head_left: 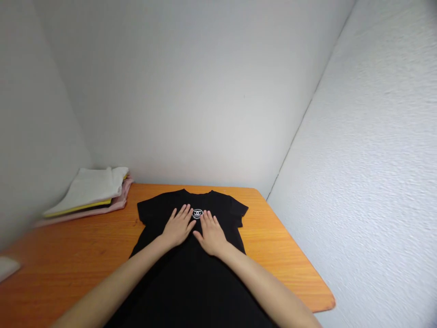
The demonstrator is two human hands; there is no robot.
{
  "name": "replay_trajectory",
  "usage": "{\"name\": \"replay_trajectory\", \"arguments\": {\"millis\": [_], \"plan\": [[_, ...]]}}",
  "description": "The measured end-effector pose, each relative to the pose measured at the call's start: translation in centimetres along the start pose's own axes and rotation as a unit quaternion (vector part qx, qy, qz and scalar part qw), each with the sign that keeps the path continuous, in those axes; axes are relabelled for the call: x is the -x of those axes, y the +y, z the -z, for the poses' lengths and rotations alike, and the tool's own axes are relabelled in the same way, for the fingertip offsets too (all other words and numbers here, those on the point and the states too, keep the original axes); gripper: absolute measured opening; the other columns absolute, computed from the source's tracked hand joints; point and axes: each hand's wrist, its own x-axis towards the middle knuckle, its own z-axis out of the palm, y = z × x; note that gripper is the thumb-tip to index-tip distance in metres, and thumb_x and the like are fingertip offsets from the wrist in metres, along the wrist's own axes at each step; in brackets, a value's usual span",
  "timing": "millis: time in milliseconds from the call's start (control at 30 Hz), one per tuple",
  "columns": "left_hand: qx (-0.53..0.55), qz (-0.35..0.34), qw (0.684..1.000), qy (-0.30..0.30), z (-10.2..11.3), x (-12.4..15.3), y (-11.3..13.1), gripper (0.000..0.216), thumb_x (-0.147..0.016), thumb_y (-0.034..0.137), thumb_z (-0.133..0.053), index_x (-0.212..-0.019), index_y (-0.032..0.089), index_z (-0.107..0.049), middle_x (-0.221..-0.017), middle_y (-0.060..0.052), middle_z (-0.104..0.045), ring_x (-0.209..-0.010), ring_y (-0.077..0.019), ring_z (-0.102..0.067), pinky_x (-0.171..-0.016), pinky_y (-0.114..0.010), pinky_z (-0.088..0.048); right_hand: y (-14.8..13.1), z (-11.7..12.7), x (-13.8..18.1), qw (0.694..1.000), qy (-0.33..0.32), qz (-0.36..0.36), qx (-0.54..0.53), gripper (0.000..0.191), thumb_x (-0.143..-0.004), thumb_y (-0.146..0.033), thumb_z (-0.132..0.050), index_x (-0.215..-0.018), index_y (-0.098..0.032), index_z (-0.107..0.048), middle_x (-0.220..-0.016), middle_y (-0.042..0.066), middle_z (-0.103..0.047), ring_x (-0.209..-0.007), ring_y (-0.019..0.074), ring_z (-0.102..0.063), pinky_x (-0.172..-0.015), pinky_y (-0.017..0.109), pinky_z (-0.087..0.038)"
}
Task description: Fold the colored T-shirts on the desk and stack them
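Note:
A black T-shirt (160, 209) lies spread face up on the orange wooden table (280, 255), neck toward the far wall, with a small white round logo (197, 213) on the chest. My left hand (178, 227) lies flat on the chest just left of the logo, fingers stretched out. My right hand (211, 233) lies flat just right of the logo, fingers also stretched out. The two hands are side by side, thumbs nearly touching. Neither hand holds anything. The shirt's lower part runs off the bottom of the view under my forearms.
A stack of folded clothes (90, 193), white on top with yellow and pink beneath, sits at the table's far left corner. A pale object (7, 268) shows at the left edge. White walls close in on three sides; the table's right edge is rounded.

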Motion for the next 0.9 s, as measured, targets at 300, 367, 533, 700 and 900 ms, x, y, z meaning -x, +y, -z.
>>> {"name": "replay_trajectory", "arguments": {"millis": [300, 367, 533, 700, 900], "plan": [[0.054, 0.010, 0.998, -0.028, -1.7, 3.4, 1.9, 0.060, -0.098, 0.047, -0.020, -0.150, 0.019, -0.030, -0.158, -0.005, -0.022, -0.148, -0.0202, -0.015, -0.119, -0.045, -0.014, -1.9, -0.5, 2.7, 1.000, -0.015, -0.004, -0.012, 0.077, -0.095, -0.058, -0.029, -0.151, -0.005, -0.023, -0.157, 0.014, -0.012, -0.146, 0.0267, -0.010, -0.119, 0.045, -0.011], [0.058, 0.009, 0.998, -0.033, -1.4, 3.5, 1.2, 0.060, -0.098, 0.049, -0.021, -0.150, 0.020, -0.030, -0.158, -0.004, -0.022, -0.147, -0.0190, -0.016, -0.119, -0.042, -0.015, -1.3, -0.3, 3.1, 1.000, -0.016, -0.006, -0.006, 0.078, -0.095, -0.060, -0.028, -0.151, -0.006, -0.023, -0.157, 0.014, -0.013, -0.146, 0.0266, -0.011, -0.119, 0.045, -0.011], [0.053, 0.052, 0.997, -0.037, -0.8, 5.0, -3.7, 0.064, -0.097, 0.052, -0.024, -0.149, 0.016, -0.032, -0.157, -0.009, -0.023, -0.146, -0.0238, -0.021, -0.118, -0.044, -0.020, 2.6, 0.2, 5.5, 0.998, -0.004, -0.057, 0.023, 0.078, -0.095, -0.062, -0.024, -0.151, -0.008, -0.025, -0.157, 0.012, -0.016, -0.146, 0.0264, -0.013, -0.119, 0.044, -0.013], [0.041, 0.084, 0.995, -0.030, -0.7, 6.1, -7.0, 0.065, -0.097, 0.048, -0.025, -0.148, 0.010, -0.034, -0.156, -0.013, -0.024, -0.146, -0.0249, -0.022, -0.118, -0.042, -0.021, 4.8, 0.6, 6.5, 0.995, -0.004, -0.094, 0.046, 0.080, -0.096, -0.062, -0.024, -0.150, -0.005, -0.025, -0.157, 0.014, -0.015, -0.146, 0.0264, -0.012, -0.119, 0.043, -0.013], [0.040, 0.091, 0.995, -0.010, 0.7, 6.4, -4.6, 0.062, -0.096, 0.043, -0.027, -0.147, 0.008, -0.036, -0.156, -0.013, -0.025, -0.146, -0.0251, -0.019, -0.119, -0.042, -0.018, 1.9, 2.3, 6.8, 0.994, 0.002, -0.099, 0.047, 0.080, -0.096, -0.062, -0.025, -0.150, -0.003, -0.024, -0.157, 0.014, -0.012, -0.146, 0.0288, -0.009, -0.119, 0.046, -0.012]]}}
